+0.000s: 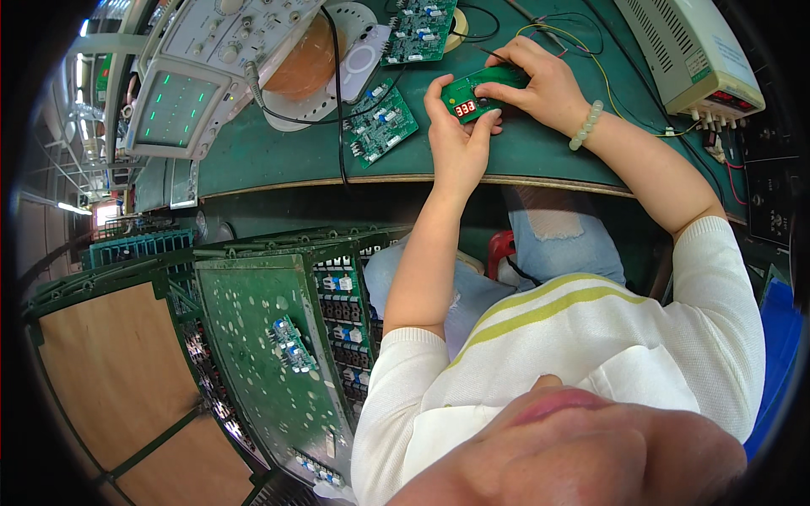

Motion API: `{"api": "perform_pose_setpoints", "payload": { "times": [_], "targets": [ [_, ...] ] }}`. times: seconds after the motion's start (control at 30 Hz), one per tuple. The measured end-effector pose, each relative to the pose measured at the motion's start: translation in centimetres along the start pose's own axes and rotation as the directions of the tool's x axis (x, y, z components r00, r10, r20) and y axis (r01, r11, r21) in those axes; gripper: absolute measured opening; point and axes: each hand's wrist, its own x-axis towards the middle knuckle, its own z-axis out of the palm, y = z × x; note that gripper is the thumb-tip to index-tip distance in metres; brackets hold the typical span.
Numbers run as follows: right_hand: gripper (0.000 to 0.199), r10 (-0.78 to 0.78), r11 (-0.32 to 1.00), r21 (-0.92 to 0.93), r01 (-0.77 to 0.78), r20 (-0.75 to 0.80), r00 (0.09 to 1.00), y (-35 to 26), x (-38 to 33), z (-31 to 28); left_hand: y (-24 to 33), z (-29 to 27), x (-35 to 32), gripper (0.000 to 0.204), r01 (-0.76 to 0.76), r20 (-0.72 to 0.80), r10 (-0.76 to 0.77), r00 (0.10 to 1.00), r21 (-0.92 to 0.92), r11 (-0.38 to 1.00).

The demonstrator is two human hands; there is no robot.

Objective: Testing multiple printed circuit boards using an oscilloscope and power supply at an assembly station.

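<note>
Over the far part of the green workbench [278,164], both hands hold a small green circuit board [458,89] with a lit red digit display. My left hand [458,139] closes on its left and near edge, fingers and thumb around the corner. My right hand [544,88] grips the right side, with its thumb lying over the board's face near the display. A beaded bracelet [585,126] circles my right wrist. To the left of my hands lies a populated circuit board [384,125] with white and blue parts. Another such board [415,35] sits farther back.
An oscilloscope [177,108] with green traces stands at the left, beside a white phone-like device [363,63] and black cables. A power supply [693,59] with wires is at the right. Below left, a green rack [253,329] holds several boards. A tape roll [459,25] lies behind.
</note>
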Motion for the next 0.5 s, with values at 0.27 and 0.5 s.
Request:
{"api": "perform_pose_setpoints", "payload": {
  "times": [0.27, 0.5],
  "targets": [
    [0.042, -0.008, 1.0, 0.001, 0.008, -0.004, 1.0, -0.05, -0.02, -0.03, 0.08, -0.03, -0.08, 0.066, -0.009, 0.002, 0.009, 1.0, 0.02, 1.0],
    [0.041, 0.022, 1.0, 0.01, -0.022, 0.013, 1.0, -0.03, -0.02, -0.07, 0.31, 0.09, -0.09, 0.066, 0.004, -0.001, -0.004, 1.0, 0.021, 1.0]
  ]
}}
